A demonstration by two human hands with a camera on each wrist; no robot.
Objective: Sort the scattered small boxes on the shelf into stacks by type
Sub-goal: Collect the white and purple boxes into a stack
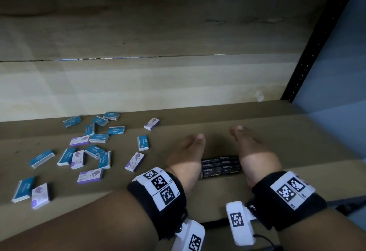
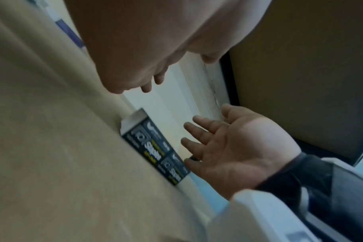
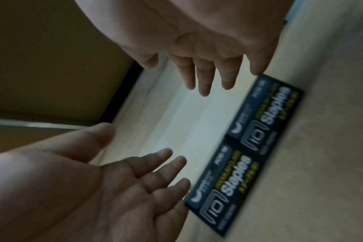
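Note:
A tidy block of black staple boxes (image 1: 220, 166), two side by side and layered, stands on the brown shelf (image 1: 287, 132) between my hands. My left hand (image 1: 188, 151) flanks its left side and my right hand (image 1: 251, 147) its right, palms facing each other, fingers straight and spread. The left wrist view shows the black boxes (image 2: 155, 147) with the right hand (image 2: 228, 147) open beside them. In the right wrist view both open hands (image 3: 205, 65) hover at the black boxes (image 3: 249, 155); whether the fingertips touch is unclear. Neither hand holds anything.
Several blue boxes (image 1: 143, 142) and purple-white boxes (image 1: 134, 161) lie scattered over the shelf's left half, one purple box (image 1: 152, 123) farther back. A pale wooden back wall (image 1: 158, 82) closes the shelf; a black upright post (image 1: 305, 62) stands at the right.

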